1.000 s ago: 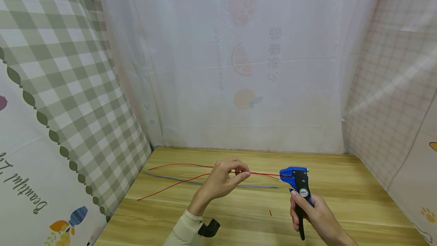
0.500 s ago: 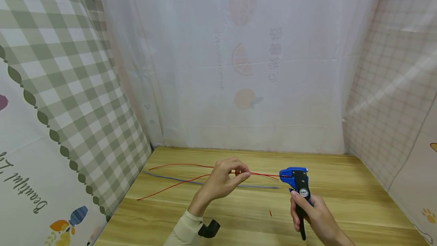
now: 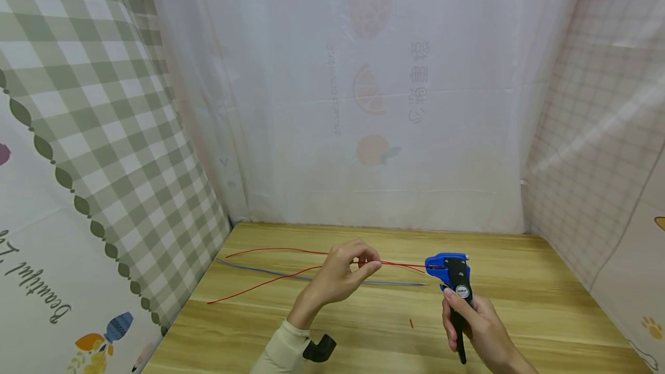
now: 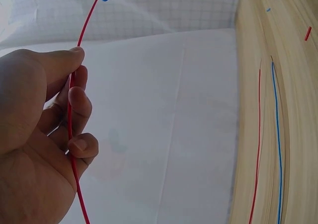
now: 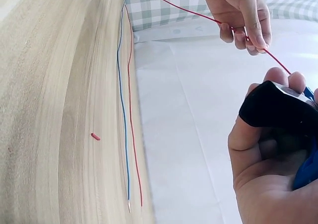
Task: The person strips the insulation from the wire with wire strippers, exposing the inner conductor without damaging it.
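My left hand (image 3: 345, 267) pinches a red wire (image 4: 86, 25) between thumb and forefinger. In the left wrist view the wire runs down across the other curled fingers. Its far end enters the blue jaws of a wire stripper (image 3: 457, 273), a blue and black pistol-shaped tool. My right hand (image 3: 483, 328) grips the stripper's handle, thumb along the near side. How much wire sits inside the jaws is hidden. A second red wire (image 4: 259, 100) and a blue wire (image 4: 276, 114) lie on the table, the blue one with a bare end.
A short red piece of insulation (image 3: 411, 323) lies on the wooden table (image 3: 519, 281) near the front. A tiny blue scrap (image 4: 268, 9) shows in the left wrist view. Cloth curtains (image 3: 457, 189) enclose the table at the back and both sides.
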`<state>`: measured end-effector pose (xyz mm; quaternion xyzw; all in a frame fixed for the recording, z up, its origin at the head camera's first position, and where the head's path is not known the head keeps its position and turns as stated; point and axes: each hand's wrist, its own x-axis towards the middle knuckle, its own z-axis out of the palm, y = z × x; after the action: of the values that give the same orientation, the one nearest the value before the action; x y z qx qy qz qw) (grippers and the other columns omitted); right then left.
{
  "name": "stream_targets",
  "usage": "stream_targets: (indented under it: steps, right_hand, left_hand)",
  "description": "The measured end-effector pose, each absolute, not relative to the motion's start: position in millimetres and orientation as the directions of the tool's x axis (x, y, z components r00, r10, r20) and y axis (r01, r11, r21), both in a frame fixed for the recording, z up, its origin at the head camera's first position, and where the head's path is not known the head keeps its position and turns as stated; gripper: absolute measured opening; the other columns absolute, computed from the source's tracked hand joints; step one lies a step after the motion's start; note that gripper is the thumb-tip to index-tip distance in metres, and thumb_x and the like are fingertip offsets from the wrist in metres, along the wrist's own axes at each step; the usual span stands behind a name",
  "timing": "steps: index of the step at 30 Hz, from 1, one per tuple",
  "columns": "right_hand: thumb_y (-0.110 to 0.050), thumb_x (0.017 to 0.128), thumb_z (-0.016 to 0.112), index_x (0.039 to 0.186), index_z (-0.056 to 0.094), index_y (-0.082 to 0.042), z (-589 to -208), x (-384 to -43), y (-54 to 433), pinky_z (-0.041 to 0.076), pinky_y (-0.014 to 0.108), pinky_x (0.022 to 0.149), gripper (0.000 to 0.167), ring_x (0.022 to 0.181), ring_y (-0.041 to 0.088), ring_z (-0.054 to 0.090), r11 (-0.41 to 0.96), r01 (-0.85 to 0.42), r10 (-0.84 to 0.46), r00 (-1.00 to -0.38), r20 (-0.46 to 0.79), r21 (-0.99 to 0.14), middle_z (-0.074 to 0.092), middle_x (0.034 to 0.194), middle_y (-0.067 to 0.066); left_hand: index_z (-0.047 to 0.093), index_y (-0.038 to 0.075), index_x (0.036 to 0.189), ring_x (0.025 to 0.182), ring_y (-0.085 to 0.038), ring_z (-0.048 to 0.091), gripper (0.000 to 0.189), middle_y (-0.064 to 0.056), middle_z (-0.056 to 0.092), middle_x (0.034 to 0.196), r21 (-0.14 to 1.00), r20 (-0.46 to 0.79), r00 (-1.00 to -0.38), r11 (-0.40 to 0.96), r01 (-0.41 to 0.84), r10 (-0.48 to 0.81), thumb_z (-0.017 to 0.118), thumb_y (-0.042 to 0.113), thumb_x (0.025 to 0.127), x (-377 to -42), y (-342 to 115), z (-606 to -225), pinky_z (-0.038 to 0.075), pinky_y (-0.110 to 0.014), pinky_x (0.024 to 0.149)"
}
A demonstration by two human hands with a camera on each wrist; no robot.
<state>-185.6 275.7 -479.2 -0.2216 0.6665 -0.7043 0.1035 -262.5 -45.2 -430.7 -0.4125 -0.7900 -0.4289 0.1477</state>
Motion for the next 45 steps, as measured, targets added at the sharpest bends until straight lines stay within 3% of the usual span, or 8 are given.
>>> stream_targets:
  steps: [24, 37, 45]
  right_hand:
    - [-0.021, 0.126, 0.027, 0.099, 0.047, 0.016, -477.7, -183.0, 273.1, 0.059, 0.045, 0.053, 0.05, 0.055, 0.032, 0.057, -0.053, -0.145, -0.393, -0.906, 0.154, -0.988, 0.051, 0.07, 0.02]
    - [-0.021, 0.126, 0.029, 0.098, 0.048, 0.015, -479.0, -181.8, 270.0, 0.059, 0.045, 0.051, 0.049, 0.054, 0.029, 0.057, -0.028, -0.154, -0.341, -0.927, 0.154, -0.988, 0.053, 0.068, 0.015]
    - [-0.023, 0.126, 0.032, 0.09, 0.046, 0.014, -478.9, -181.2, 266.7, 0.052, 0.042, 0.043, 0.053, 0.049, 0.041, 0.045, 0.007, -0.161, -0.282, -0.947, 0.153, -0.987, 0.042, 0.066, 0.025]
  left_hand:
    - [0.079, 0.009, 0.105, 0.087, 0.0, 0.054, 0.007, -0.004, 0.076, 0.099, 0.567, 0.56, -0.633, 0.31, 0.763, 0.534, 0.075, 0.013, 0.11, -261.6, -44.3, -431.6, 0.049, -0.022, 0.077]
    - [0.078, 0.011, 0.106, 0.086, 0.0, 0.053, 0.005, -0.003, 0.075, 0.099, 0.568, 0.552, -0.638, 0.318, 0.759, 0.538, 0.075, 0.013, 0.11, -262.5, -43.7, -432.5, 0.046, -0.018, 0.076]
    - [0.079, 0.008, 0.106, 0.085, -0.001, 0.054, 0.007, -0.003, 0.076, 0.098, 0.539, 0.589, -0.608, 0.302, 0.787, 0.533, 0.075, 0.012, 0.11, -262.9, -42.0, -436.7, 0.049, -0.021, 0.073]
